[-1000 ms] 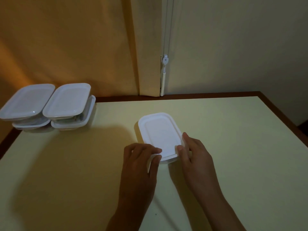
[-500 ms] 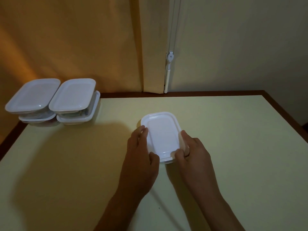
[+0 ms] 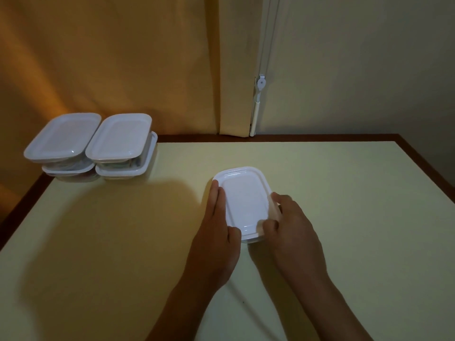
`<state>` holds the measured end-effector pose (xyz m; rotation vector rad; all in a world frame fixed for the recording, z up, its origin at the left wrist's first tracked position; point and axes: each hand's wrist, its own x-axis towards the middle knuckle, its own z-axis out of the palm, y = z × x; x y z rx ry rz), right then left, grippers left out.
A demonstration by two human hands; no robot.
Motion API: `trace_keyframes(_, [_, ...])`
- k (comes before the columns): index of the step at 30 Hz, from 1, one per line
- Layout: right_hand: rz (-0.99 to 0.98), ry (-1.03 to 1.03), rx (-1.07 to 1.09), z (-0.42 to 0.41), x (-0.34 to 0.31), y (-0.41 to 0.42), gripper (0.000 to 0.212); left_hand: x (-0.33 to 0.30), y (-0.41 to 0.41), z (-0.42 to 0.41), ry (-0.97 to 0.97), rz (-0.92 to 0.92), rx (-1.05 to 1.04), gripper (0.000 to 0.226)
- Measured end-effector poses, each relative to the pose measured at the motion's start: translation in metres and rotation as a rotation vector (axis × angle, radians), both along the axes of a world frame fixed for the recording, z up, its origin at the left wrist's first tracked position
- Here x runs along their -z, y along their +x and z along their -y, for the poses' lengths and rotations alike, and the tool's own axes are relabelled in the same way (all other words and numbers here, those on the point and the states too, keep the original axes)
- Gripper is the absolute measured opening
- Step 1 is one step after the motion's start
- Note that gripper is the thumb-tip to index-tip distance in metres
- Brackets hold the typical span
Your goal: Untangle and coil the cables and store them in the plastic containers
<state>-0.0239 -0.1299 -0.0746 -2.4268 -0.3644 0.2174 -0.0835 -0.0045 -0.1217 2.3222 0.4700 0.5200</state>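
Note:
A white plastic container [image 3: 244, 199] with its lid on sits on the table, near the middle. My left hand [image 3: 213, 242] lies along its left side, fingers straight against the lid's edge and thumb at the near edge. On the right near corner, my right hand [image 3: 290, 232] grips the container, with its thumb on the lid and its fingers curled round the side. No cable shows; the lid hides the inside.
Two stacks of lidded containers [image 3: 64, 137] [image 3: 121, 136] stand at the table's far left corner. The cream table [image 3: 344, 193] has a brown rim. A curtain and a blind cord [image 3: 258, 104] hang behind its far edge.
My left hand has slid from the lid's near corner up along its left side, fingers now straight. The right hand stays at the right near corner. The view has shifted slightly.

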Motion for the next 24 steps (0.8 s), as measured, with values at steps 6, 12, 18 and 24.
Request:
trace_keyframes(6, [0.074, 0.252, 0.085, 0.006, 0.006, 0.014, 0.024, -0.003, 0.003, 0.001, -0.199, -0.029, -0.004, 0.067])
trace_keyframes(12, [0.025, 0.291, 0.103, 0.009, 0.019, 0.022, 0.044, -0.011, 0.001, 0.005, -0.313, 0.055, -0.051, 0.041])
trace_keyframes(18, [-0.026, 0.311, 0.125, 0.012, 0.022, 0.031, 0.043, -0.009, 0.003, 0.007, -0.27, 0.065, -0.08, 0.043])
trace_keyframes(24, [-0.043, 0.22, 0.123, 0.007, 0.026, 0.031, 0.046, -0.016, -0.001, 0.002, -0.102, -0.108, -0.061, 0.056])
